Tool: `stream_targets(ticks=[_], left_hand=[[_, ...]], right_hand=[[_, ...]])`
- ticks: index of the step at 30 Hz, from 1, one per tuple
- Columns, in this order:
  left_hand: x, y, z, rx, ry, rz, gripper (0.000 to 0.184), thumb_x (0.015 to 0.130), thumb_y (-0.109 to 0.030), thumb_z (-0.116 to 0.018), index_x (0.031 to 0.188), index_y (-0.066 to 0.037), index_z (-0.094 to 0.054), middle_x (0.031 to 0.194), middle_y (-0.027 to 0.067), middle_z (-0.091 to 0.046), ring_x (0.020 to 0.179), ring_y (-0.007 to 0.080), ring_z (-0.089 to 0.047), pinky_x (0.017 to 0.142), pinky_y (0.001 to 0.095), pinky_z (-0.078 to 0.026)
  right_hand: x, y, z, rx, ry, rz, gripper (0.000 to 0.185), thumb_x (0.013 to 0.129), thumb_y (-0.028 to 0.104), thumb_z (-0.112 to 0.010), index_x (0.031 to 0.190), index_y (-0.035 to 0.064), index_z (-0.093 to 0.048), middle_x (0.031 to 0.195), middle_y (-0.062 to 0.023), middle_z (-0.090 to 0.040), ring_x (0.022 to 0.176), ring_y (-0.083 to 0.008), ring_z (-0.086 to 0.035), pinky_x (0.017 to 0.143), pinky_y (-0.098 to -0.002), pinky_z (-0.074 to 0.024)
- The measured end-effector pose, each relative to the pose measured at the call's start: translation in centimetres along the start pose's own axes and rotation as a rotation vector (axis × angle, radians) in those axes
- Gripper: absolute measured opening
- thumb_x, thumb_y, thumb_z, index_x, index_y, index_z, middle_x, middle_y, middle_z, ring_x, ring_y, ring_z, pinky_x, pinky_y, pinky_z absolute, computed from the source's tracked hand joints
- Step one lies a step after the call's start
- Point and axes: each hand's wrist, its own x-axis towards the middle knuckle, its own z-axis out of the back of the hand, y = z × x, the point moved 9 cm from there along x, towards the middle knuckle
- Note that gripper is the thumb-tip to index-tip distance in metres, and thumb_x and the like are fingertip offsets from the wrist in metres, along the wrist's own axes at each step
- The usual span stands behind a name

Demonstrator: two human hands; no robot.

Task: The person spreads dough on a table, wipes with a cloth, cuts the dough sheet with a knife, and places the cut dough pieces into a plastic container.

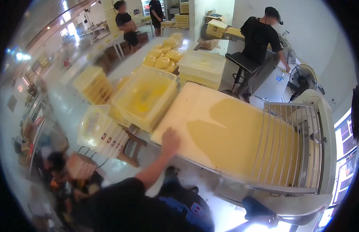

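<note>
My left hand (170,140) reaches in from the lower left and lies on the near left part of a pale sheet or belt (200,100), its slightly blurred fingers resting flat and holding nothing I can make out. Yellow dough (237,143) lies spread thin over the surface and runs to the right, under a metal bar guard (284,147) on a white machine (324,139). My right hand cannot be made out; the lower right is dark and glary around a dark blue object (256,208).
Beside the belt's left edge stands a clear tub (144,96) with yellow contents, and another lidded tub (201,69) behind it. Wrapped yellow packs (163,62) are piled beyond. Stacked trays (106,135) stand left. A person (260,38) works near a fan (303,79); others are farther off.
</note>
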Motion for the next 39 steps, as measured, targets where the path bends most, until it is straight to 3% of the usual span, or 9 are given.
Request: stream_targets(ticks=[6,8,9,16,29,31,34,36,39], left_hand=[[-0.3,-0.2,0.3,0.049,-0.137,-0.037,0.037,0.088,-0.023,-0.055,0.119,-0.003,-0.056,0.129,0.0194,-0.051,0.126,0.0344,-0.042,0.106,0.0465,-0.03],[-0.2,-0.2,0.3,0.038,-0.127,-0.04,0.036,0.088,-0.022,-0.056,0.119,-0.003,-0.057,0.129,0.0192,-0.051,0.126,0.0344,-0.042,0.106,0.0465,-0.03],[-0.2,-0.2,0.3,0.034,-0.115,-0.038,0.036,0.088,-0.022,-0.056,0.119,-0.003,-0.057,0.129,0.0193,-0.051,0.126,0.0344,-0.042,0.106,0.0465,-0.03],[0.0,-0.1,-0.2,0.029,-0.02,-0.041,0.045,0.089,-0.026,-0.053,0.125,0.002,-0.049,0.137,0.0255,-0.041,0.128,0.0397,-0.038,0.107,0.0512,-0.028],[-0.5,1.1,-1.2,0.075,-0.056,-0.053,0.047,0.089,-0.026,-0.052,0.127,0.001,-0.047,0.138,0.0251,-0.041,0.128,0.0395,-0.039,0.107,0.0502,-0.029],[-0.3,0.9,-1.0,0.032,-0.029,-0.031,0.047,0.089,-0.026,-0.052,0.127,0.001,-0.047,0.138,0.0251,-0.041,0.128,0.0392,-0.038,0.107,0.05,-0.028],[-0.1,0.4,-0.9,0.049,0.002,-0.061,0.047,0.089,-0.025,-0.053,0.126,0.001,-0.048,0.137,0.0248,-0.042,0.128,0.0384,-0.039,0.107,0.0503,-0.028],[-0.1,0.2,-0.4,0.019,-0.023,-0.036,0.046,0.088,-0.025,-0.053,0.126,0.002,-0.049,0.136,0.0246,-0.043,0.128,0.0383,-0.038,0.107,0.0507,-0.028],[-0.4,0.3,-0.7,0.053,-0.058,-0.049,0.046,0.087,-0.026,-0.054,0.125,0.002,-0.05,0.134,0.0242,-0.045,0.128,0.0378,-0.039,0.107,0.0509,-0.028]], right_hand=[[-1.4,3.7,1.3,-0.218,-0.056,0.033,0.029,0.093,0.025,-0.054,0.097,-0.0012,-0.066,0.081,-0.0086,-0.066,0.069,-0.0199,-0.061,0.064,-0.0318,-0.0491],[-2.3,1.2,-0.2,0.264,0.044,-0.279,0.036,0.091,0.033,-0.061,0.097,-0.0015,-0.065,0.087,-0.0139,-0.068,0.077,-0.0254,-0.063,0.073,-0.0373,-0.0514],[-2.4,0.9,-0.6,0.275,0.036,-0.3,0.036,0.091,0.033,-0.061,0.097,-0.0016,-0.065,0.087,-0.014,-0.068,0.077,-0.0255,-0.063,0.073,-0.0373,-0.0514],[-4.1,-1.5,-2.4,0.125,0.105,-0.261,0.036,0.09,0.033,-0.062,0.097,-0.0024,-0.065,0.088,-0.0146,-0.068,0.078,-0.0261,-0.062,0.073,-0.0376,-0.051],[-9.9,-8.1,-7.9,-0.003,0.425,-0.397,0.036,0.089,0.031,-0.064,0.096,-0.0039,-0.064,0.089,-0.0159,-0.067,0.078,-0.0273,-0.062,0.073,-0.038,-0.0502],[-10.1,-9.0,-8.3,0.023,0.43,-0.375,0.036,0.088,0.031,-0.064,0.096,-0.0042,-0.064,0.089,-0.0161,-0.067,0.078,-0.0275,-0.062,0.073,-0.0381,-0.0501],[-10.9,-7.0,-8.0,0.211,0.245,-0.071,0.038,0.083,0.027,-0.067,0.098,-0.0072,-0.062,0.091,-0.0183,-0.067,0.077,-0.0317,-0.06,0.072,-0.0405,-0.0489],[-12.7,-8.1,-11.0,0.245,0.494,-0.301,0.042,0.075,0.009,-0.062,0.113,-0.0075,-0.056,0.106,-0.0219,-0.065,0.096,-0.0338,-0.061,0.091,-0.042,-0.0468],[-15.6,-1.4,-10.4,0.614,0.797,-0.132,0.053,0.072,-0.001,-0.051,0.125,-0.0023,-0.05,0.121,-0.0218,-0.058,0.108,-0.0325,-0.057,0.096,-0.0429,-0.0447]])
